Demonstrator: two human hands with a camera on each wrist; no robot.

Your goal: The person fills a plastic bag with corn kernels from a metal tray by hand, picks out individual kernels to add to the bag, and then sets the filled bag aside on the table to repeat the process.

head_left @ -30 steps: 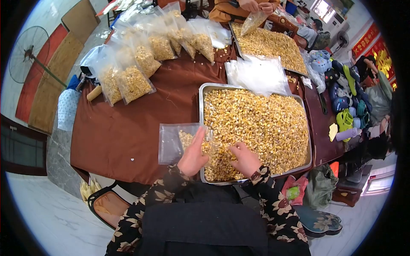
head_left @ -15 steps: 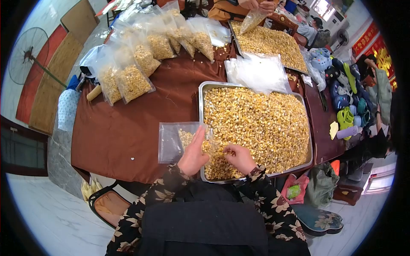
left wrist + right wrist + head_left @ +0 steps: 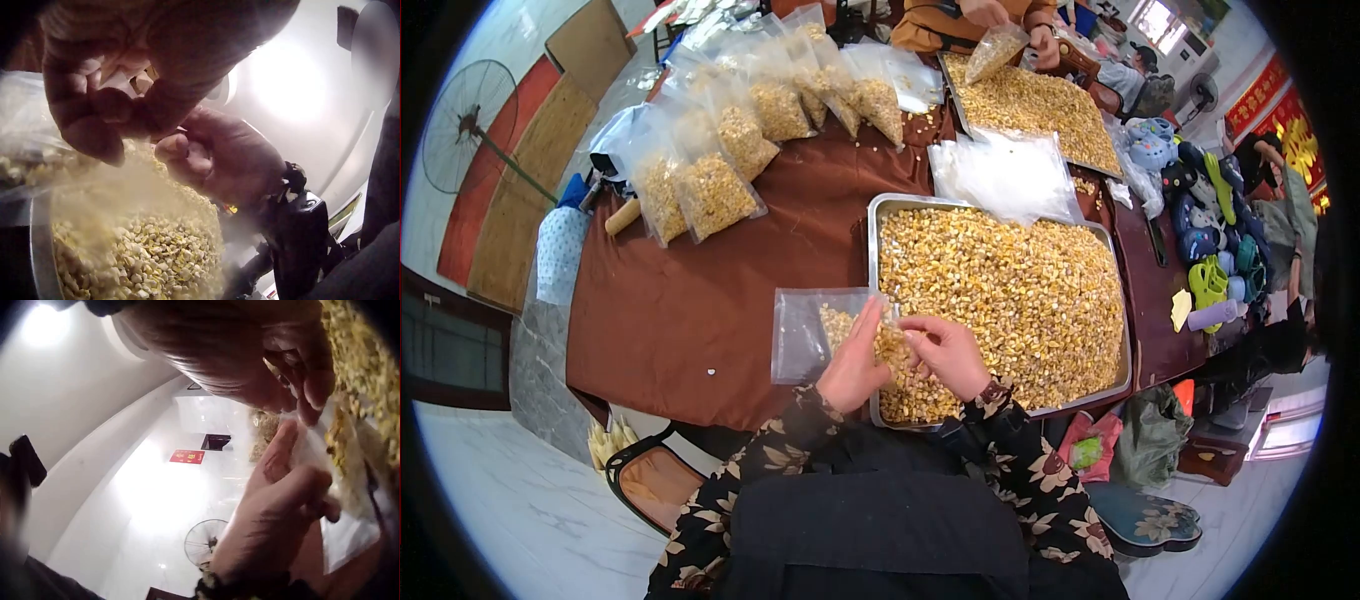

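A clear plastic bag, partly filled with yellow corn kernels, lies at the left rim of a metal tray heaped with loose kernels. My left hand holds this bag near its mouth, index finger stretched out and lower fingers curled in the right wrist view. My right hand is at the bag's mouth, close beside the left fingertips. Its thumb and fingers are bent together around a few kernels, a yellowish bit of which shows between them in the right wrist view. The kernels inside its palm are mostly hidden.
Filled bags stand in a row at the back left. Flat plastic bags overlap the tray's far edge. Across the table another person's hands are over a second tray. Clogs are piled at the right.
My right hand has moved left from over the tray's kernels to the bag's mouth. My left hand has stayed with the bag. The other person's hands have moved apart.
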